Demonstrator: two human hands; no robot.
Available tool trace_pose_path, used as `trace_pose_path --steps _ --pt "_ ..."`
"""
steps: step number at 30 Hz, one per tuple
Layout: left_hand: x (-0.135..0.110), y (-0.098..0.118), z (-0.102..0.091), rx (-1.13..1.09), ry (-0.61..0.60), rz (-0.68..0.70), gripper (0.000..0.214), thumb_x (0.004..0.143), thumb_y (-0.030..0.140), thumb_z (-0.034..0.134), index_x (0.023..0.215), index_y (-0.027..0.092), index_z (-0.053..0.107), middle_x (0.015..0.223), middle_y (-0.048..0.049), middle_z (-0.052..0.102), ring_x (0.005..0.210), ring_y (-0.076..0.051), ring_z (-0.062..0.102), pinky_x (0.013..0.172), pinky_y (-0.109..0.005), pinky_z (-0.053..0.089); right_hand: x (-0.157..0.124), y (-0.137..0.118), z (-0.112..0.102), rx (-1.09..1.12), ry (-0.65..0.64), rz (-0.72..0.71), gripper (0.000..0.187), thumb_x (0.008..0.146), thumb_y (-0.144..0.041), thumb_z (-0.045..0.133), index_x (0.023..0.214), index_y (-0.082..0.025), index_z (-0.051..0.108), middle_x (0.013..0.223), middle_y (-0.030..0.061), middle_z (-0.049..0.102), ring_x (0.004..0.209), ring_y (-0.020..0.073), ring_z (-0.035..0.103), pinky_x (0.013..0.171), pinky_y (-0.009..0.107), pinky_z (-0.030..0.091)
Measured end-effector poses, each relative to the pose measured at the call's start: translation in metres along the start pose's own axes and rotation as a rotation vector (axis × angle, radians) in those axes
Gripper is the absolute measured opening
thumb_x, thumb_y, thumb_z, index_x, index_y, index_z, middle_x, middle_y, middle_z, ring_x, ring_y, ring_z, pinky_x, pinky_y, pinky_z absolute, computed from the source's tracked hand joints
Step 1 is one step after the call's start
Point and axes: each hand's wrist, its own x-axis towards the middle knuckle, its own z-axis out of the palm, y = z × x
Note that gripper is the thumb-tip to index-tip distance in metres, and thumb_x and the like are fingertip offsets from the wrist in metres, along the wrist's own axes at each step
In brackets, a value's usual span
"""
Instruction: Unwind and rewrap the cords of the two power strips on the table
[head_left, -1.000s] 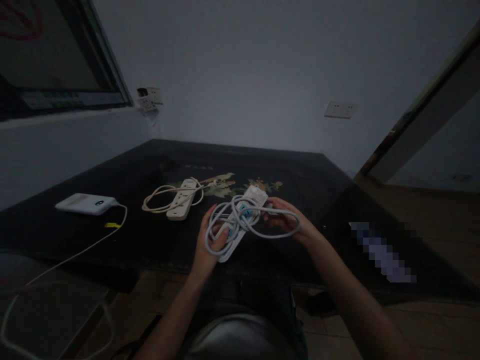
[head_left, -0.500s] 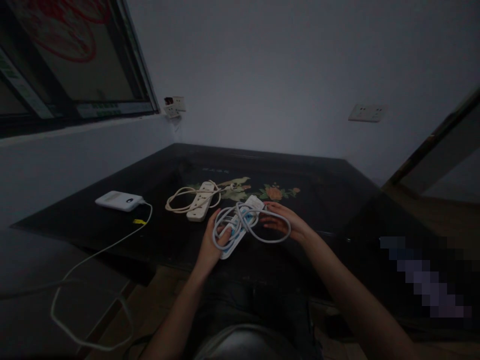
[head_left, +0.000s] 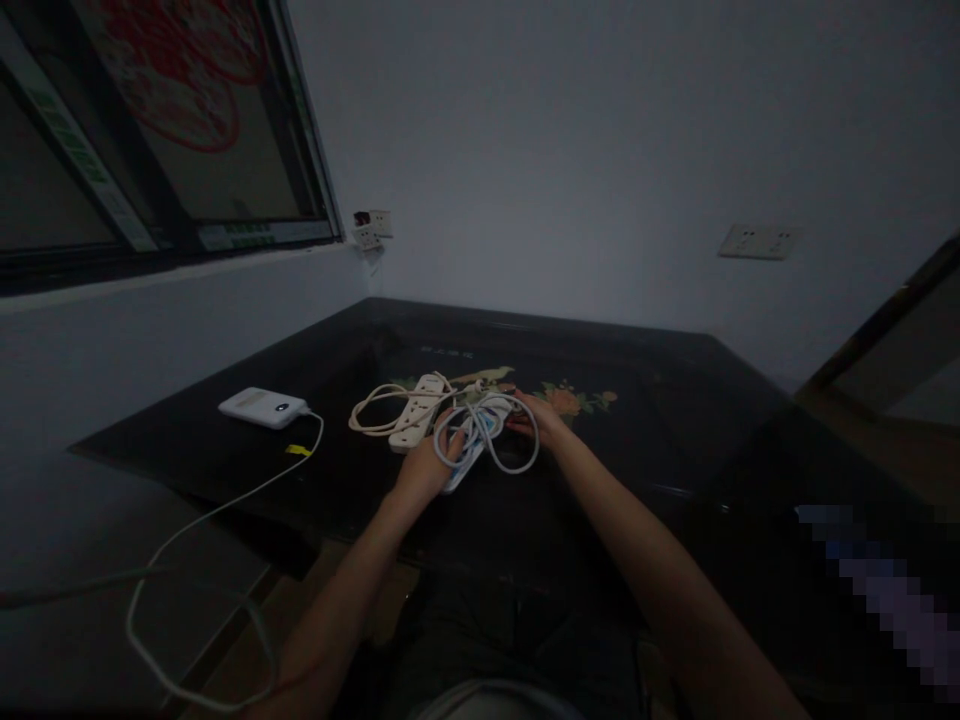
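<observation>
A white power strip with blue sockets (head_left: 471, 447) rests on the dark table (head_left: 660, 420), its grey cable (head_left: 499, 440) looped loosely over it. My left hand (head_left: 424, 466) grips the near end of the strip, fingers closed around it. My right hand (head_left: 534, 417) holds the far end and the cable there, fingers curled. A second, cream power strip (head_left: 416, 412) with its coiled cord lies just to the left, touching nothing I hold.
A white power bank (head_left: 262, 407) lies at the table's left with a white cable (head_left: 217, 510) running off the near edge. Wall sockets (head_left: 756, 241) sit on the back wall and in the corner. A window is at the left.
Both hands carried the blue-socket strip forward and lowered it toward the table beside the cream strip. The camera view shifted left and back.
</observation>
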Motion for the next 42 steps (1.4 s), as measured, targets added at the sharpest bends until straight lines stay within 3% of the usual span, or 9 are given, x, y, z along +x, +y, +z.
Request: trace_pose_path --steps 3,7,13,19,25,31,38,42 --pt "0.013 0.002 -0.003 0.081 -0.020 -0.036 0.057 0.091 0.049 0.039 0.136 0.014 0.044 0.124 -0.0209 0.061 0.123 -0.032 0.052 0.100 -0.045 0.038 0.016 0.000 0.011 -0.021 0.085 -0.054 0.022 0.096 -0.034 0.045 0.090 -0.017 0.059 0.069 -0.0001 0.063 0.056 0.0081 0.059 0.056 0.022 0.053" --pt "0.026 0.002 -0.004 -0.002 0.009 -0.017 0.058 0.088 0.052 0.046 0.132 0.016 0.047 0.128 -0.0196 0.058 0.125 -0.032 0.051 0.102 -0.045 0.037 0.036 -0.001 0.019 -0.087 0.199 -0.109 0.028 0.093 -0.036 0.051 0.109 -0.015 0.058 0.098 0.0049 0.064 0.077 0.0126 0.062 0.068 0.030 0.055" --pt "0.000 -0.008 -0.007 -0.249 -0.045 0.046 0.055 0.083 0.033 0.054 0.134 0.016 0.044 0.132 -0.0152 0.056 0.128 -0.027 0.047 0.109 -0.045 0.032 0.053 0.002 0.023 -0.252 0.310 -0.224 0.033 0.091 -0.035 0.055 0.119 -0.016 0.056 0.119 0.0084 0.058 0.100 0.0200 0.060 0.084 0.041 0.052" --pt "-0.033 -0.013 0.004 -0.079 0.035 0.163 0.059 0.080 0.022 0.056 0.137 0.016 0.040 0.140 -0.0163 0.046 0.133 -0.027 0.040 0.111 -0.046 0.030 0.053 0.012 0.026 -0.434 0.326 -0.405 0.030 0.092 -0.035 0.054 0.116 -0.017 0.057 0.120 0.0083 0.058 0.102 0.0201 0.059 0.087 0.042 0.051" --pt "-0.029 -0.004 -0.001 0.088 0.003 0.164 0.052 0.083 0.015 0.051 0.134 0.018 0.045 0.137 -0.0148 0.047 0.127 -0.028 0.048 0.104 -0.045 0.041 0.050 0.019 0.023 -0.547 0.251 -0.568 0.022 0.091 -0.031 0.055 0.104 -0.015 0.063 0.114 0.0076 0.063 0.108 0.0202 0.057 0.095 0.043 0.045" --pt "-0.030 -0.004 -0.006 0.191 0.042 0.181 0.044 0.084 0.018 0.053 0.129 0.022 0.052 0.131 -0.0110 0.054 0.118 -0.027 0.055 0.099 -0.042 0.047 0.048 0.025 0.027 -0.584 0.196 -0.669 0.024 0.087 -0.024 0.053 0.105 -0.015 0.065 0.111 0.0093 0.066 0.105 0.0181 0.058 0.096 0.031 0.041" --pt "-0.025 -0.007 0.000 0.290 0.068 0.166 0.044 0.085 0.018 0.054 0.129 0.021 0.052 0.130 -0.0111 0.056 0.116 -0.026 0.057 0.094 -0.040 0.050 0.051 0.029 0.030 -0.636 0.271 -0.745 0.027 0.080 -0.024 0.057 0.105 -0.016 0.066 0.113 0.0100 0.063 0.114 0.0218 0.051 0.101 0.035 0.037" --pt "-0.026 -0.006 0.001 0.311 0.064 0.162 0.045 0.086 0.018 0.052 0.131 0.019 0.050 0.132 -0.0123 0.053 0.117 -0.028 0.056 0.095 -0.041 0.050 0.045 0.027 0.024 -0.690 0.338 -0.735 0.031 0.080 -0.022 0.055 0.108 -0.015 0.067 0.109 0.0118 0.061 0.107 0.0217 0.054 0.095 0.033 0.042"
